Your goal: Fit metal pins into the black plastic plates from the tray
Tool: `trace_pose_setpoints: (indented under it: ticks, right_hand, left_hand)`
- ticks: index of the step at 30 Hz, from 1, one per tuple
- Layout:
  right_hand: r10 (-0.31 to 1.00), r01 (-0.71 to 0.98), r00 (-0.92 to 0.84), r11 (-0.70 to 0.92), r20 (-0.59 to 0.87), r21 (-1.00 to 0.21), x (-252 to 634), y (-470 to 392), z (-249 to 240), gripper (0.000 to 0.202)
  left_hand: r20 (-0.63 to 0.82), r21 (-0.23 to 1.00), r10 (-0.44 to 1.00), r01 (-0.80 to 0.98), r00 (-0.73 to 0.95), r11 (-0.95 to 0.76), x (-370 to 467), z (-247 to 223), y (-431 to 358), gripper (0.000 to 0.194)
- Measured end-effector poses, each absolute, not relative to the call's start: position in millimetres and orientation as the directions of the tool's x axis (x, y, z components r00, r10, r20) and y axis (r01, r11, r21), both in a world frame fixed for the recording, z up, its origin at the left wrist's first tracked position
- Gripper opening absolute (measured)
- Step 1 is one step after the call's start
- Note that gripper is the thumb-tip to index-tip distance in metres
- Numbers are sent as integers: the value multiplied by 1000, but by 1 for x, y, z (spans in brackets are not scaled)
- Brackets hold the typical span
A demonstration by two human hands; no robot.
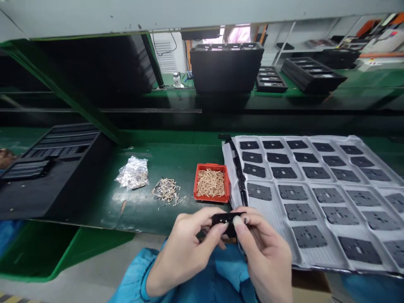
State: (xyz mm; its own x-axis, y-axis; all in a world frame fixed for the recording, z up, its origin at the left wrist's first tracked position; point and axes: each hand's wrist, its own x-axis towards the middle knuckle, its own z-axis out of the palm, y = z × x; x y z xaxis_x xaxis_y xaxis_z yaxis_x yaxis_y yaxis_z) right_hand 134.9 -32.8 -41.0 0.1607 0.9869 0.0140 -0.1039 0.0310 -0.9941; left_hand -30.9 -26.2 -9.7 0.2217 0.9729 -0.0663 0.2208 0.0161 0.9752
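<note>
Between both hands, in front of my body, is a small black plate (pixel 231 229) with tiny bright spots on its edge. My left hand (pixel 192 246) grips its left end, the thumb pressed on the near face. On the right end, my right hand (pixel 261 248) pinches it with thumb and fingers. Just beyond the hands stands a red tray (pixel 196 197) full of small brass-coloured metal pieces (pixel 211 183). A loose pile of similar small pieces (pixel 166 190) lies to its left. Fingers partly hide the plate.
White moulded sheet (pixel 274 223) holding many flat black plates (pixel 311 236) covers the right side. A clear plastic bag (pixel 132 171) lies left of the pile. Farther left is a large black box (pixel 72 181), with a green bin (pixel 57 269) below. Black trays (pixel 225 69) stand behind.
</note>
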Motion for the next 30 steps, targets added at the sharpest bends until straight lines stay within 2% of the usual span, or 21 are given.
trace_pose_setpoints:
  ticks: [8, 16, 22, 26, 30]
  right_hand:
    - [983, -169, 181, -1, -32, -986, 130, -35, -40, 12]
    - [972, -60, 214, 115, 100, -992, 128, -36, -34, 10]
    - [950, 43, 230, 206, 211, -978, 124, -39, -33, 9]
    - [902, 216, 247, 305, 354, -928, 121, -41, -33, 13]
    - [878, 343, 273, 294, 394, -892, 122, -44, -36, 11]
  left_hand:
    - [24, 954, 974, 286, 224, -89, -33, -6, -29, 21]
    - [123, 930, 965, 312, 233, -194, -32, -1, -32, 33]
    - [286, 872, 955, 390, 82, -295, -22, 1, -33, 23]
    - [259, 881, 966, 411, -8, -233, -16, -2, -33, 19]
    - [115, 952, 992, 290, -44, -97, -16, -2, -29, 17]
